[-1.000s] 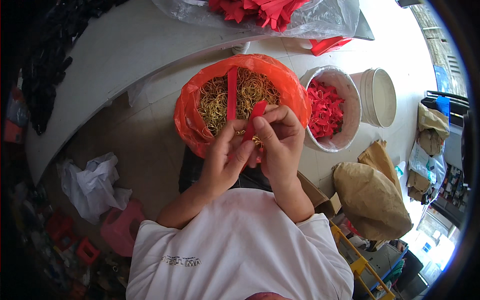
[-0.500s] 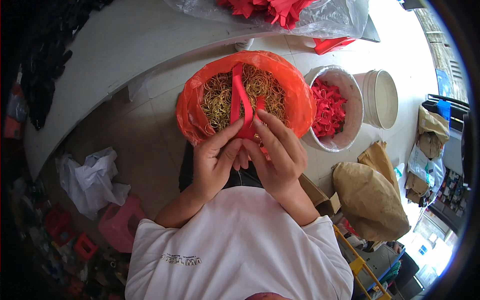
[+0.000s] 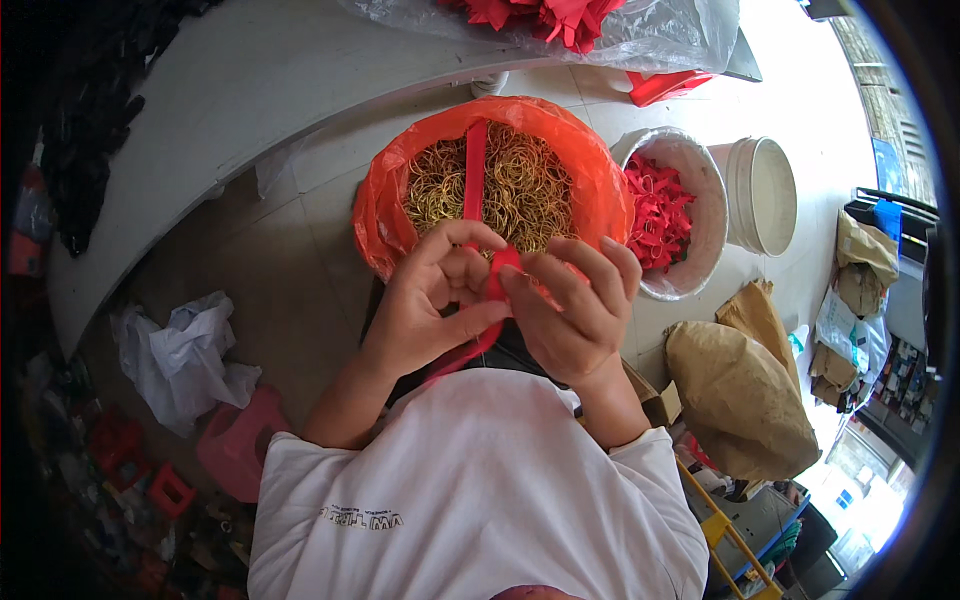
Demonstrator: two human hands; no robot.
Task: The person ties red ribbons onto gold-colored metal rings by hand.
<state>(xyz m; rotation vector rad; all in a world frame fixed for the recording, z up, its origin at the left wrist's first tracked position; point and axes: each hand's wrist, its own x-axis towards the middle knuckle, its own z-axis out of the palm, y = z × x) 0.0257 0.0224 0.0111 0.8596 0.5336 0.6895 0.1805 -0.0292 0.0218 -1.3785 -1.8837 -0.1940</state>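
Observation:
A red ribbon (image 3: 503, 268) is looped between my two hands, close above my lap. My left hand (image 3: 432, 300) pinches it between thumb and fingers, and a tail hangs down toward my shirt. From the other side, my right hand (image 3: 573, 305) grips the ribbon with thumb and forefinger, its other fingers raised. Just beyond them is a container lined with an orange plastic bag (image 3: 390, 170), full of gold-coloured metal rings (image 3: 535, 185). Another red strip (image 3: 475, 170) lies straight across the rings, its near end hidden behind my left hand.
Right of the rings stands a white bucket (image 3: 715, 215) of red ribbon pieces (image 3: 655, 215), beside an off-white bucket (image 3: 770, 200). A grey table (image 3: 240, 90) curves across the far left, bearing red pieces (image 3: 575, 20) on clear plastic. Brown sacks (image 3: 740, 400) lie right; a pink stool (image 3: 240, 445) stands left.
The ribbon has been drawn nearer to me and curled into a loop, with a tail now toward my shirt. My hands have moved slightly apart, and my right fingers have lifted.

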